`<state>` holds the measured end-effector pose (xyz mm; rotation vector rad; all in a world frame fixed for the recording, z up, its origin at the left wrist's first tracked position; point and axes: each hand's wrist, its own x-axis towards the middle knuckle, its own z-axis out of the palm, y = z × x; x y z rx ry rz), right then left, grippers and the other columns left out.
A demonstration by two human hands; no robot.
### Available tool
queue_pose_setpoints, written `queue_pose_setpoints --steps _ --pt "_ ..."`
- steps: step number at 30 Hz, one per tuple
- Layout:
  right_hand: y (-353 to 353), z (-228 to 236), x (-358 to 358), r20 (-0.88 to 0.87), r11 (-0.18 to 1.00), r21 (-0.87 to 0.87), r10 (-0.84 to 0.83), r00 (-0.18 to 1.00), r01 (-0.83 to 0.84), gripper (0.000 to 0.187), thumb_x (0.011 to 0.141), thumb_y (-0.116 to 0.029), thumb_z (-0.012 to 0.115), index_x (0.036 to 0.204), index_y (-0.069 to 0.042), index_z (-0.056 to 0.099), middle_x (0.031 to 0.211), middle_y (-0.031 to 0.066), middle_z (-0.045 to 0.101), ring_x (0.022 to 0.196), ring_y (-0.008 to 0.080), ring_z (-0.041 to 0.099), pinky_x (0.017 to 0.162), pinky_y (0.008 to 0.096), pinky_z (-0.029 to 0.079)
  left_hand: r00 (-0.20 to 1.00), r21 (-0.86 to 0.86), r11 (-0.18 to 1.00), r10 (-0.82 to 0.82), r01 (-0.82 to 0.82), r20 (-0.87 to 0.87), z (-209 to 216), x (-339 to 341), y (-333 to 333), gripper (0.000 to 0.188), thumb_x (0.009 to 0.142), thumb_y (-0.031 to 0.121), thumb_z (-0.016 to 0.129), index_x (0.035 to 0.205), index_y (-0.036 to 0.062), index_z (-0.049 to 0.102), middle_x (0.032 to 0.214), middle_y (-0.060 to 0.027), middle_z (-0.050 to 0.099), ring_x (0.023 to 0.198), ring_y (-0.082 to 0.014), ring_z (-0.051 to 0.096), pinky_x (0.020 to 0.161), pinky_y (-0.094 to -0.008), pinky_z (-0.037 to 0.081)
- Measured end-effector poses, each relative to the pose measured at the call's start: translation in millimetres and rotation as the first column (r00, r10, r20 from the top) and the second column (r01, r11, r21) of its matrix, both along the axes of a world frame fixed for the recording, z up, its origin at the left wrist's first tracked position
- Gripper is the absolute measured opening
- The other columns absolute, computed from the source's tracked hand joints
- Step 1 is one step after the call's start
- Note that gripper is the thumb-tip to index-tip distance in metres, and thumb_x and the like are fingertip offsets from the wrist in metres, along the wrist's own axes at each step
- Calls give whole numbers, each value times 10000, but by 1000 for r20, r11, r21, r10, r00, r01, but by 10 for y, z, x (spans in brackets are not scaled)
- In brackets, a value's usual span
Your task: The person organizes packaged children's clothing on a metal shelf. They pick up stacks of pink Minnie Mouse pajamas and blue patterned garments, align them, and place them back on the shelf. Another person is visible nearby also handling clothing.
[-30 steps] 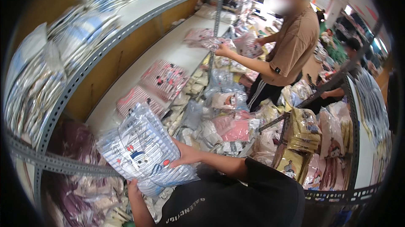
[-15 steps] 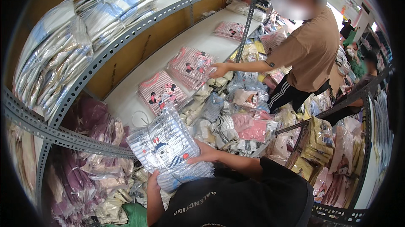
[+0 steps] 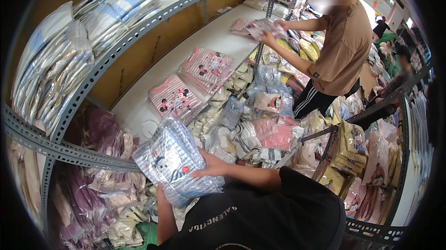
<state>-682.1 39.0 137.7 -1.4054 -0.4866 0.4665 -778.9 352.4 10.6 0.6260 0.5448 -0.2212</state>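
Note:
Close in front of my chest is a bundle of blue-and-white striped garments (image 3: 174, 157) in clear plastic bags, with a cartoon print on the top one. Around its near left edge my left hand (image 3: 162, 193) is closed, its fingers partly hidden beneath the bags. My right hand (image 3: 210, 163) grips the bundle's right side, the thumb lying over the top. Just beyond, on the white shelf, lie two stacks of bagged pink-striped garments, the nearer stack (image 3: 175, 97) and the farther stack (image 3: 206, 66).
Perforated grey shelf edges (image 3: 116, 45) curve along the left. Bagged blue-white clothes (image 3: 55, 78) fill the upper shelf, and purple packs (image 3: 93, 194) hang below. Mixed bagged clothes (image 3: 278, 138) heap up ahead. A co-worker in a brown shirt (image 3: 346, 50) holds a pink-striped pack (image 3: 266, 29).
The bundle in my hands has shifted slightly left and tilted. The co-worker's hand has left the pink-striped stack; both their hands now hold a pink-striped pack farther back.

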Motion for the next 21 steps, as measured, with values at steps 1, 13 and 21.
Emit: queue_pose_setpoints --steps 1,13,21 --pt "12 -43 -6 -11 1000 28 14 1000 -14 1022 737 -238 834 1492 2 186 1420 158 419 1302 232 406 1097 356 312 1000 -5 1000 12 -12 -6 32 -35 -27 616 959 422 456 1399 -4 393 1352 -212 511 1201 -396 515 1038 -531 403" --pt "-95 -248 -50 -267 996 62 76 961 -61 931 722 -162 837 1450 0 281 1347 133 504 1247 217 475 1062 356 368 999 4 999 -34 34 5 -142 -249 -197 601 935 380 532 1359 -32 424 1298 -215 551 1164 -360 549 1018 -478 426" --pt "-138 -153 -6 -336 996 75 71 939 -48 932 724 -123 833 1463 -13 276 1344 120 518 1234 206 490 1048 352 384 999 38 999 -34 34 5 -144 -143 -169 563 909 281 598 1350 -28 434 1270 -186 573 1134 -328 573 988 -460 455"
